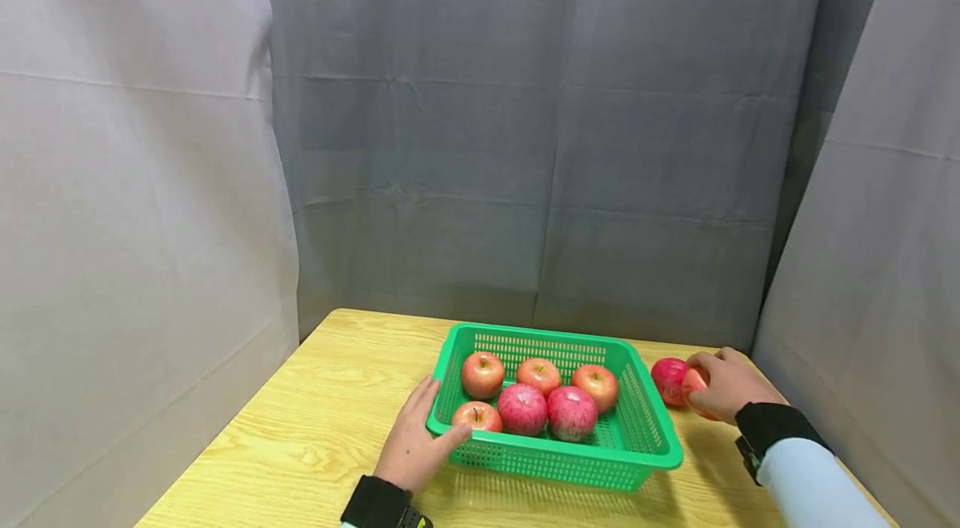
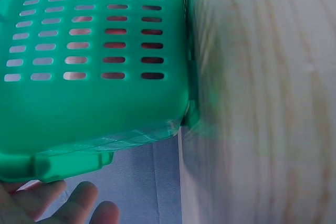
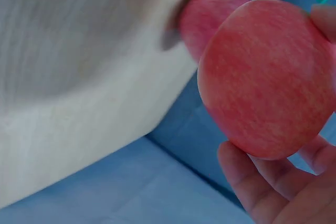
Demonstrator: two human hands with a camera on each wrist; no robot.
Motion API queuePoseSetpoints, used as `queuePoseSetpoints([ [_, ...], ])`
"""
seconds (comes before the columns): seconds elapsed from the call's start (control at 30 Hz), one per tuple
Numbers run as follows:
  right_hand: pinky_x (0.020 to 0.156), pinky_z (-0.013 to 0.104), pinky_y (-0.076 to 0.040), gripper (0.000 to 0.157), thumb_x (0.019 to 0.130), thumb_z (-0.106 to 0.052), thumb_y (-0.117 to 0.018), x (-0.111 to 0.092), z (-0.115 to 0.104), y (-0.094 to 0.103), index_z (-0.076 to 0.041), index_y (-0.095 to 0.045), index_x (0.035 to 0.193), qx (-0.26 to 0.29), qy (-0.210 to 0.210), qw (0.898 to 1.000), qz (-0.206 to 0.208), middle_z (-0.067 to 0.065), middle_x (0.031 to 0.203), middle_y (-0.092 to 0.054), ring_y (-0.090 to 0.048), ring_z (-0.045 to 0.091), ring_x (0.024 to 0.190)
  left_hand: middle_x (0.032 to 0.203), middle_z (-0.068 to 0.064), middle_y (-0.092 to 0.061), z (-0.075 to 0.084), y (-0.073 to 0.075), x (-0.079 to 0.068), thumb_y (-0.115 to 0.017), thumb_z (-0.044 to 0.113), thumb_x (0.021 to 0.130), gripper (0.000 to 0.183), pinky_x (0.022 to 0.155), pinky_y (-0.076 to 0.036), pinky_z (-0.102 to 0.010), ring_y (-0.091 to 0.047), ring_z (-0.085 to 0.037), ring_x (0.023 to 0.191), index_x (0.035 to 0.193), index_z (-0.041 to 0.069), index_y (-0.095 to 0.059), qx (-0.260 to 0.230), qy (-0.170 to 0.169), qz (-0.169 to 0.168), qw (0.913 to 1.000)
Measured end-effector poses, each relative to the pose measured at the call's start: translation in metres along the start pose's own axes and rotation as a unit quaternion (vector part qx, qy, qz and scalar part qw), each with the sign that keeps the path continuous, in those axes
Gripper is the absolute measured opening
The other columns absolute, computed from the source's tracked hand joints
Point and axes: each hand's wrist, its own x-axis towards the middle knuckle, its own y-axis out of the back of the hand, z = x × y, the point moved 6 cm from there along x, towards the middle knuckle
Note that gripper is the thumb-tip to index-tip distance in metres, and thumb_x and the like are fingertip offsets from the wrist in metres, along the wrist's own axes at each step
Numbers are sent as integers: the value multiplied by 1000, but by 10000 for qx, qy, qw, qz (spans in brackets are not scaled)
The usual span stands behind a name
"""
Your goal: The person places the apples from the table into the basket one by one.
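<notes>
A green plastic basket point(image 1: 555, 450) stands on the table with several red apples point(image 1: 522, 410) inside. My left hand point(image 1: 416, 438) is at the basket's near left corner, its fingers fairly straight along the side and the thumb at the front rim. In the left wrist view, the fingertips point(image 2: 84, 195) show just beside the rim. To the right of the basket, my right hand point(image 1: 731, 385) grips an apple point(image 3: 268, 80) between thumb and fingers. The right wrist view shows this apple raised off the table. Behind it, a darker red apple point(image 1: 670, 381) rests on the tabletop.
The wooden table point(image 1: 300, 428) has light yellow grain. A grey cloth point(image 1: 450, 136) hangs behind its far edge. Pale cloth walls rise at the left point(image 1: 135, 220) and right point(image 1: 870, 278), the right one close to my right arm.
</notes>
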Motion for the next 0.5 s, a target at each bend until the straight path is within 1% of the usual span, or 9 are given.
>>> queuePoseSetpoints([
  [0.13, 59, 45, -51, 56, 67, -28, -74, 1, -18, 8, -7, -59, 118, -19, 211, 9996, 164, 19, 101, -49, -50, 29, 73, 150, -9, -29, 0, 0, 0, -65, 57, 81, 85, 101, -35, -57, -27, -28, 132, 145, 8, -36, -9, -8, -14, 10000],
  [0.27, 57, 42, -50, 55, 70, -30, -73, 2, -34, 14, -8, -59, 119, -178, 407, 9984, 357, 20, 105, -49, -51, 28, 70, 150, -11, -30, 0, 0, -1, -66, 57, 81, 85, 101, -35, -58, -28, -28, 132, 145, 8, -37, -16, -36, 2, 10000],
  [0.4, 56, 41, -49, 51, 73, -32, -73, 3, -54, 22, -12, -60, 118, -186, 594, 9969, 484, 18, 108, -49, -51, 29, 74, 149, -11, -31, 1, 0, -1, -67, 56, 81, 85, 100, -35, -58, -29, -29, 131, 144, 7, -37, -23, -56, 46, 10000],
  [0.5, 58, 42, -50, 49, 74, -32, -74, 3, -76, 28, -15, -61, 118, -143, 870, 9946, 549, 15, 108, -50, -52, 28, 79, 149, -12, -31, 2, 1, -1, -67, 56, 81, 85, 101, -35, -58, -29, -29, 131, 144, 7, -38, -7, -87, 76, 9999],
])
